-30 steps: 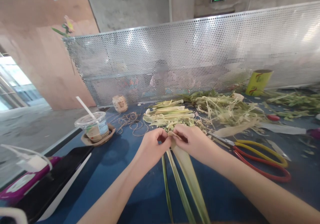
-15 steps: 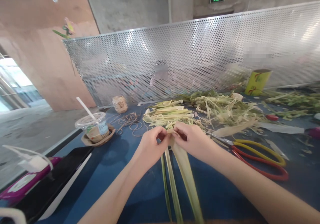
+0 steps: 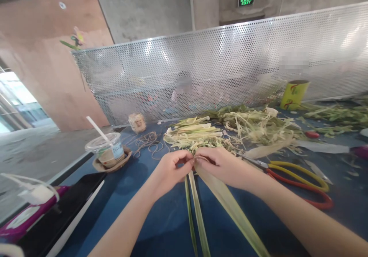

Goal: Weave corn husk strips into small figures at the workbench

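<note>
My left hand [image 3: 171,171] is closed in a pinch near the middle of the table, on the tops of two narrow leaf strips, one pale [image 3: 200,216] and one dark green [image 3: 190,213]. Right beside it, fingertips nearly meeting, my right hand [image 3: 223,166] pinches the upper end of a wide, pale green leaf strip [image 3: 234,207]. All the strips hang down toward the table's near edge. My fingers hide where their top ends come together. Just beyond both hands lies a bundle of pale, flat leaf pieces [image 3: 194,131].
Scissors with yellow and red handles [image 3: 301,176] lie right of my right arm. Tangled leaves [image 3: 255,126] and a yellow tube [image 3: 294,95] stand behind. At left are a lidded cup [image 3: 110,155], twine [image 3: 148,142], and a black device [image 3: 69,205]. A perforated metal screen [image 3: 161,65] borders the table.
The wide strip's lower end has swung to the right. My right hand has lowered slightly and turned, with both hands still pinched together.
</note>
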The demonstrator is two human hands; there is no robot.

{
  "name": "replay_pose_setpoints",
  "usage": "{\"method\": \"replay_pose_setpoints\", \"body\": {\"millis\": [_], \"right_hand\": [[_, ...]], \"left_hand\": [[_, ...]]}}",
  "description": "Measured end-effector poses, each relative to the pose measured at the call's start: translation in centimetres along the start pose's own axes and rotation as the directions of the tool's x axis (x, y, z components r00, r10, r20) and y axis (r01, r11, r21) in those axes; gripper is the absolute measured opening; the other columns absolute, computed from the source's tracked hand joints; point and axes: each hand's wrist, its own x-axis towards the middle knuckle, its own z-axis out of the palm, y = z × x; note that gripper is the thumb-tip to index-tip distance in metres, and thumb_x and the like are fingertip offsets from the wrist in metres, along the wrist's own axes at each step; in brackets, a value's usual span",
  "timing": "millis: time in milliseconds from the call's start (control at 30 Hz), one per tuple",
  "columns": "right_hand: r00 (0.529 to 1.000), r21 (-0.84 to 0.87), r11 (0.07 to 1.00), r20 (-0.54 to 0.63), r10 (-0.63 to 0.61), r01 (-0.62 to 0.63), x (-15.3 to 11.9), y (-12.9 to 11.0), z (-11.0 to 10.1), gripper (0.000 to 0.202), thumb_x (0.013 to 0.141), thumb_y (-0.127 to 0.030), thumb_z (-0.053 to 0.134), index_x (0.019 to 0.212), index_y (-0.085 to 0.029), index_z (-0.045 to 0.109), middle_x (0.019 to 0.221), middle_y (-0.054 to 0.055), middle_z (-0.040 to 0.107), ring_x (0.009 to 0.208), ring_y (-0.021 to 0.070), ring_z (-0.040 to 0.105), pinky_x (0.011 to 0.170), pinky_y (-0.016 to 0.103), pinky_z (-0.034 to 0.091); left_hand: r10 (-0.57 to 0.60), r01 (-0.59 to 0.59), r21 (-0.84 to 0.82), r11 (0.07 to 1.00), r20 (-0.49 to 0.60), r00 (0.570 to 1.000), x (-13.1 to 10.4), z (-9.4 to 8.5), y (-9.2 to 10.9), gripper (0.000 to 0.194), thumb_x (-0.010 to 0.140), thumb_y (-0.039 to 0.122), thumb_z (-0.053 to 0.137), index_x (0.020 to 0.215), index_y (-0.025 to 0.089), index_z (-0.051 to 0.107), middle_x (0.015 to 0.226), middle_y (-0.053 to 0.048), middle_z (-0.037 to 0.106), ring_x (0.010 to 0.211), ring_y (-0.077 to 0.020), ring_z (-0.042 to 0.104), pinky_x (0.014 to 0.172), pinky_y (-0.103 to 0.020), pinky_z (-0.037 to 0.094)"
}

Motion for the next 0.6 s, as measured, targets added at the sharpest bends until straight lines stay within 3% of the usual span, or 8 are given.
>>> {"method": "replay_pose_setpoints", "body": {"millis": [100, 267, 467, 600], "right_hand": [[1.000, 0.021, 1.000, 0.010, -0.022, 0.022, -0.1, -0.1, -0.2, 0.020, 0.085, -0.024, 0.035, 0.068, -0.018, 0.043, 0.061, -0.005, 0.039, 0.056, 0.0085, 0.035, 0.052, 0.021, 0.027], [0.999, -0.014, 0.999, 0.030, -0.036, 0.037, -0.2, -0.1, -0.3, 0.019, 0.085, -0.021, 0.033, 0.068, -0.019, 0.042, 0.062, -0.004, 0.042, 0.058, 0.0095, 0.038, 0.054, 0.022, 0.028], [0.997, -0.046, 0.998, 0.051, -0.051, 0.053, -0.3, -0.2, -0.3, 0.017, 0.081, -0.016, 0.034, 0.067, -0.019, 0.043, 0.061, -0.004, 0.041, 0.056, 0.0092, 0.036, 0.052, 0.021, 0.026], [0.996, -0.063, 0.996, -0.060, -0.063, 0.059, 0.2, 0.3, 0.7, 0.018, 0.075, -0.014, 0.039, 0.060, -0.019, 0.031, 0.056, -0.006, 0.028, 0.053, 0.0081, 0.025, 0.049, 0.020, 0.022]], "left_hand": [[-0.027, 0.034, -0.113, 0.993, 0.066, 0.997, 0.0, -0.1, 0.0, 0.017, 0.079, 0.030, 0.049, 0.069, 0.016, 0.048, 0.058, 0.006, 0.042, 0.041, -0.0035, 0.036, 0.040, -0.017, 0.029], [-0.044, 0.050, -0.150, 0.987, 0.044, 0.998, 0.0, 0.1, 0.2, 0.016, 0.079, 0.029, 0.046, 0.068, 0.017, 0.045, 0.064, 0.004, 0.049, 0.038, -0.0027, 0.035, 0.037, -0.017, 0.026], [0.100, -0.092, 0.116, 0.989, -0.070, 0.992, -0.2, 0.5, 0.1, 0.011, 0.072, 0.016, 0.044, 0.061, 0.017, 0.042, 0.057, 0.006, 0.040, 0.051, -0.0070, 0.036, 0.047, -0.019, 0.029], [0.185, -0.137, 0.259, 0.956, -0.169, 0.968, -0.1, 0.9, 0.1, 0.014, 0.068, 0.012, 0.042, 0.056, 0.017, 0.035, 0.055, 0.006, 0.035, 0.054, -0.0080, 0.032, 0.050, -0.020, 0.025]]}}
